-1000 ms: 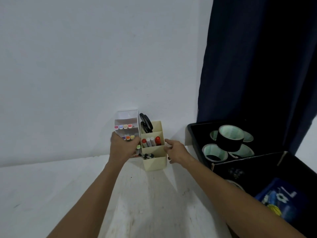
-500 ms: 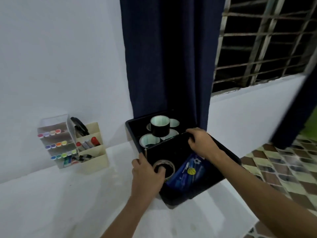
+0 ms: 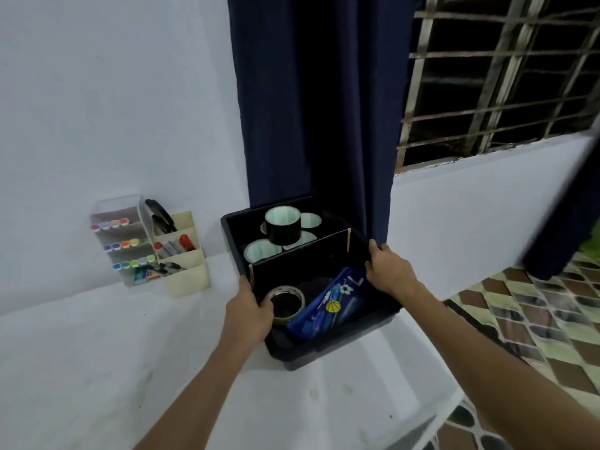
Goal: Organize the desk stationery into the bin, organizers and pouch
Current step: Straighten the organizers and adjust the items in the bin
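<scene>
— What's changed since a second ago?

— Both hands left the organizers (image 3: 181,254) and took the black bin (image 3: 328,349). Left hand (image 3: 250,315) grips its near-left rim beside a tape roll (image 3: 287,302); right hand (image 3: 388,271) curls over the far-right rim.

— Much left?

— Seemingly little. Markers (image 3: 125,243) sit well left of the left hand; tape rolls (image 3: 282,225) lie beyond the divider; the blue pouch (image 3: 334,303) rests between the hands.
</scene>
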